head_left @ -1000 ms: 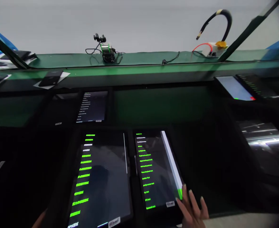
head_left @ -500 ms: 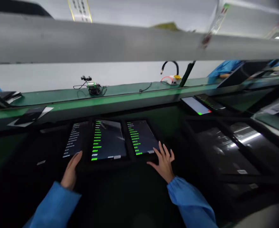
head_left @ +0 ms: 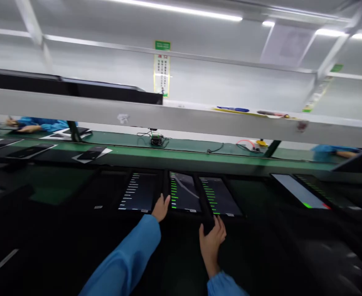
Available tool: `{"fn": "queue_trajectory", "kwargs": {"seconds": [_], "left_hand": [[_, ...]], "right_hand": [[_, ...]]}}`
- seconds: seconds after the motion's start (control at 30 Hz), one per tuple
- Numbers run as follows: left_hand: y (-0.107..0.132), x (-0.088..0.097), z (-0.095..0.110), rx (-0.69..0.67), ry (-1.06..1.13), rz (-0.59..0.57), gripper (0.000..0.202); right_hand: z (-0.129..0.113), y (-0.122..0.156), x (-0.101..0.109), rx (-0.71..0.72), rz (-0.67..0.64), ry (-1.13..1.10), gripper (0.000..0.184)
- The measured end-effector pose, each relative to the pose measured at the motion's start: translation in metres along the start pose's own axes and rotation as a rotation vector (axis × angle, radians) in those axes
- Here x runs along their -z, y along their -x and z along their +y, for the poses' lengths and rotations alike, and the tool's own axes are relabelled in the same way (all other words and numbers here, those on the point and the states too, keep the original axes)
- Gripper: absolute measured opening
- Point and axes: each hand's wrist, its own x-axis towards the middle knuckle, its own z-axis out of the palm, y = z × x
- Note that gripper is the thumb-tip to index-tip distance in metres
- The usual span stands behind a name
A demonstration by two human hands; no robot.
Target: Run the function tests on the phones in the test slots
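Note:
Three lit tablets lie side by side in dark slots: the left tablet (head_left: 139, 193) with white text lines, the middle tablet (head_left: 185, 195) and the right tablet (head_left: 222, 199) with green lines. My left hand (head_left: 160, 209) is at the gap between the left and middle tablets, thumb and finger apart; part of it is hidden by its own wrist. Just below the right tablet, my right hand (head_left: 212, 240) has its fingertips at the tablet's lower edge and its thumb spread away. Neither hand visibly holds anything.
A white-screened tablet (head_left: 298, 191) lies to the right beside a darker tablet (head_left: 325, 191). Behind runs a green ledge (head_left: 187, 155) with a small circuit device (head_left: 156, 139). Overhead is a shelf rail (head_left: 193, 122) bearing pens. Co-workers' blue sleeves (head_left: 53, 124) show at the far side.
The view has tilted up and turned left. My left hand has shifted from the left tablet's lower edge to its right side. My right hand has moved down to the right tablet's lower edge.

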Motion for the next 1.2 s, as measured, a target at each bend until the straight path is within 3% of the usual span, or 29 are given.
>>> {"fn": "queue_trajectory", "kwargs": {"seconds": [0.1, 0.2, 0.33, 0.43, 0.57, 0.67, 0.73, 0.9, 1.0, 1.2], "left_hand": [[0.005, -0.014, -0.001, -0.049, -0.088, 0.05, 0.041], [0.012, -0.03, 0.0, -0.105, -0.146, 0.099, 0.042], [0.017, -0.044, 0.004, -0.182, -0.188, 0.144, 0.046], [0.028, -0.043, 0.004, -0.296, -0.204, 0.155, 0.052], [0.07, -0.022, -0.014, -0.495, -0.217, 0.121, 0.05], [0.102, 0.005, -0.041, -0.42, -0.256, 0.224, 0.049], [0.112, 0.025, -0.062, -0.364, -0.295, 0.286, 0.046], [0.093, 0.079, -0.108, -0.186, -0.416, 0.437, 0.043], [0.075, 0.104, -0.124, -0.077, -0.472, 0.477, 0.043], [0.063, 0.117, -0.124, -0.086, -0.517, 0.358, 0.02]], "right_hand": [[-0.03, 0.026, 0.002, 0.147, -0.204, -0.104, 0.035], [-0.039, 0.036, 0.004, 0.27, -0.367, -0.141, 0.027], [-0.027, 0.03, -0.002, 0.284, -0.379, -0.103, 0.029], [-0.014, 0.026, -0.009, 0.286, -0.37, -0.082, 0.033], [-0.006, 0.026, -0.014, 0.299, -0.368, -0.067, 0.04], [-0.009, 0.027, -0.011, 0.337, -0.417, -0.095, 0.036], [-0.013, 0.027, -0.008, 0.362, -0.467, -0.129, 0.031], [-0.025, 0.026, 0.001, 0.392, -0.559, -0.176, 0.034], [-0.032, 0.024, 0.005, 0.415, -0.626, -0.206, 0.037], [-0.04, 0.024, 0.007, 0.3, -0.675, -0.226, 0.041]]}}
